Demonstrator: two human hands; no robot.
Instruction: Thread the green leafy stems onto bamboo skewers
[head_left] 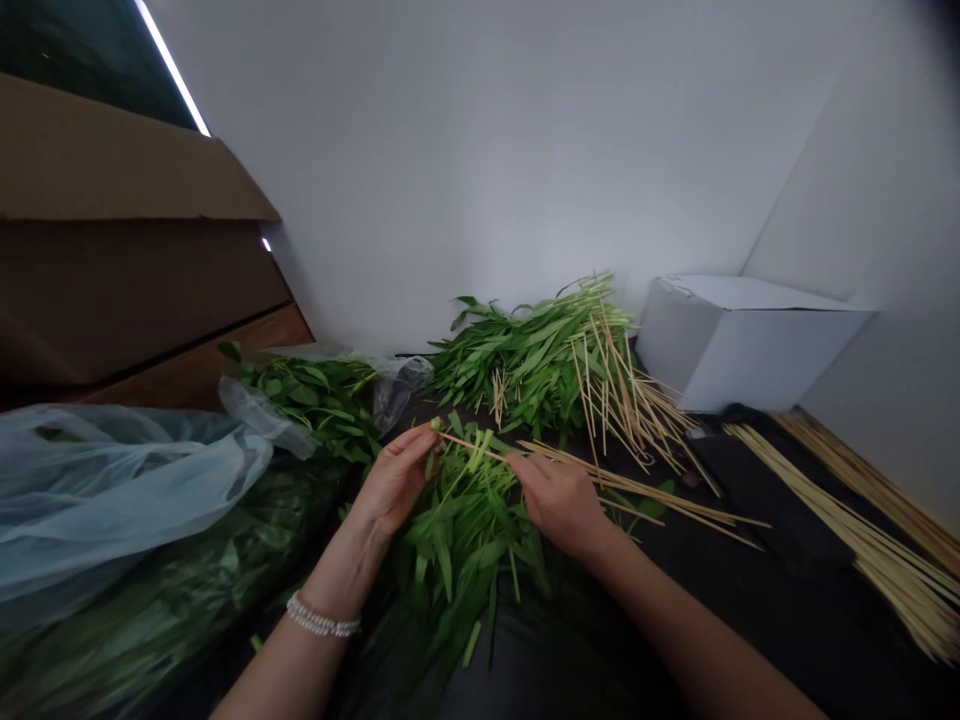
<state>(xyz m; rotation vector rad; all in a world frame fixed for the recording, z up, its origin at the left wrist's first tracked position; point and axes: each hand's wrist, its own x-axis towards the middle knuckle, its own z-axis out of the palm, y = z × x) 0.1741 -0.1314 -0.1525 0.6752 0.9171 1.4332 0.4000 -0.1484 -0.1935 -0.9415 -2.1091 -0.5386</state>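
Note:
My right hand (556, 497) is closed around a thin wooden skewer (474, 447), which points left toward my other hand. Several green leafy stems (480, 452) are threaded side by side on the skewer, their leaves hanging below. At the skewer's tip, my left hand (401, 475) pinches a pale green stem end (436, 425) between thumb and fingers. Cut leafy greens (465, 545) lie beneath both hands. More loose skewers (645, 485) lie just right of my right hand, on the dark surface.
Behind, a heap of skewered greens (525, 350) leans near the wall, with skewers (634, 410) sticking out. A white box (750, 340) stands right of it. Bundled sticks (847, 530) lie far right. Plastic bags (135, 500) of greens are left, below a cardboard box (135, 290).

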